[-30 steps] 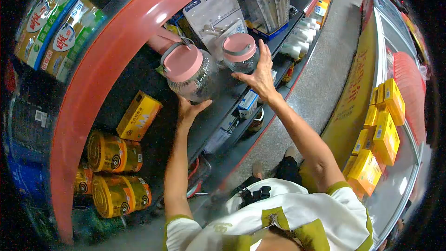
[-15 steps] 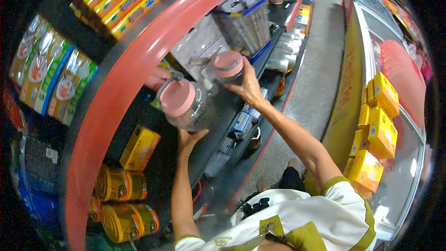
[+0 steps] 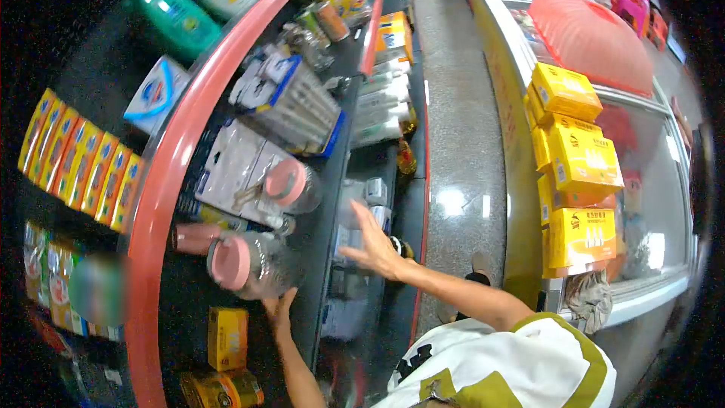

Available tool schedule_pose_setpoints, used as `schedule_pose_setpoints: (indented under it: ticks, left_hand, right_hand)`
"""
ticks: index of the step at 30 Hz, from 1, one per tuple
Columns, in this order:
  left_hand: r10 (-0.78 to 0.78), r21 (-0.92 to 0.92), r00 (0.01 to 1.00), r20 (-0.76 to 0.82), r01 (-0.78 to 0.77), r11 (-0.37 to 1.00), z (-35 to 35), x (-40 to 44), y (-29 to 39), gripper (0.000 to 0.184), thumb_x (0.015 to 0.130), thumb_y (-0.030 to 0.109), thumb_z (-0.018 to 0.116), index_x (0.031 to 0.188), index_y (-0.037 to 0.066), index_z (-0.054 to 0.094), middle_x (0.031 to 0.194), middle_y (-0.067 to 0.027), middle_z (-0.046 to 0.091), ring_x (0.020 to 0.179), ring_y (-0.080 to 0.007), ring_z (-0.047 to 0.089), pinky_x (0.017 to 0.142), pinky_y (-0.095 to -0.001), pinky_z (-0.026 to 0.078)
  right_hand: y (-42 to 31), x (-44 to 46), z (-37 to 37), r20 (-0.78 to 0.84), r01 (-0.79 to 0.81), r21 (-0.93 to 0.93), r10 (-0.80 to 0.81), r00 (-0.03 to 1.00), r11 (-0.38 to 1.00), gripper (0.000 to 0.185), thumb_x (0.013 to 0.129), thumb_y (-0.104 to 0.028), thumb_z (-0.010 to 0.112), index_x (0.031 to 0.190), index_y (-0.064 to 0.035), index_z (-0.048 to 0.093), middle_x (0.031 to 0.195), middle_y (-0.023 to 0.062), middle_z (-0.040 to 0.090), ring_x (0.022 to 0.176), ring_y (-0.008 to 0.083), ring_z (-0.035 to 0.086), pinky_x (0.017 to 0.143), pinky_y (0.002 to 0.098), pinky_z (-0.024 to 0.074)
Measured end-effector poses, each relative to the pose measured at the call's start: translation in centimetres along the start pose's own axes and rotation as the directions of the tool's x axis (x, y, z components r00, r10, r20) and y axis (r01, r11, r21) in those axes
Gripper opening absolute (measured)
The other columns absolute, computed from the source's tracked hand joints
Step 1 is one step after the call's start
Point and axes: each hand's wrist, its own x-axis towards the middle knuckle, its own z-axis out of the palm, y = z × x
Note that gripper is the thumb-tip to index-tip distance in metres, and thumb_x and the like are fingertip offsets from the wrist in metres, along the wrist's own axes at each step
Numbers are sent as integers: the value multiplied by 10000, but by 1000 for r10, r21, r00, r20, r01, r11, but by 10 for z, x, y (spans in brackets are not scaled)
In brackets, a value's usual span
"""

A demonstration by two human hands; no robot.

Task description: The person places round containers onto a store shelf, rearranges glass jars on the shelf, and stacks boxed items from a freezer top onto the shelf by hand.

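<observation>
A large clear jar with a pink lid (image 3: 264,264) stands on the dark shelf. My left hand (image 3: 280,310) is at its near side, thumb and a finger apart, the rest partly hidden behind the jar. A smaller pink-lidded jar (image 3: 303,187) stands farther along the shelf. My right hand (image 3: 371,245) is off to the right of both jars, above the shelf edge, empty with its fingers spread. Behind the jars lies a white packaged item (image 3: 236,162), beside a blue-rimmed clear bin (image 3: 298,102). A pink object (image 3: 195,238) is behind the large jar.
A yellow box (image 3: 228,338) and yellow tins (image 3: 219,391) are at the near end of the shelf. A pink shelf edge (image 3: 175,159) curves above. Yellow boxes (image 3: 581,159) are stacked on the freezer (image 3: 657,159) across the aisle (image 3: 461,159). People are in the far background.
My right hand has let go of the smaller jar and moved away from it. The view has turned, showing more of the aisle and freezer. My left hand is still at the large jar.
</observation>
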Motion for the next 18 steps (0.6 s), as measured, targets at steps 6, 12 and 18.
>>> schedule_pose_setpoints:
  ticks: [6, 12, 18]
  left_hand:
    - [-27, 125, 997, -70, 36, 991, 2, -3, 8, 736, 763, 117, 721, 1389, -10, 356, 1366, -154, 427, 1256, -280, 421, 1054, -393, 335]
    - [-61, 237, 992, -110, 85, 968, 0, -2, 2, 730, 782, 164, 707, 1391, -17, 347, 1369, -167, 424, 1261, -293, 414, 1057, -401, 328]
    - [-69, 341, 990, -126, 108, 934, -1, -1, 0, 729, 802, 211, 694, 1394, -24, 339, 1371, -180, 420, 1266, -307, 408, 1060, -408, 321]
  right_hand:
    - [1, -39, -57, -53, -205, 14, 205, 977, 979, 849, 804, -172, 699, 1473, -44, 190, 1472, 209, 276, 1370, 353, 291, 1119, 408, 287]
    - [-7, -52, -115, -142, -300, 77, 308, 941, 951, 709, 863, -156, 647, 1460, -108, 266, 1423, 159, 346, 1236, 294, 461, 964, 388, 460]
    - [0, -92, -168, -154, -403, 120, 418, 895, 907, 678, 885, -146, 622, 1461, -106, 265, 1394, 173, 385, 1171, 305, 525, 935, 389, 479]
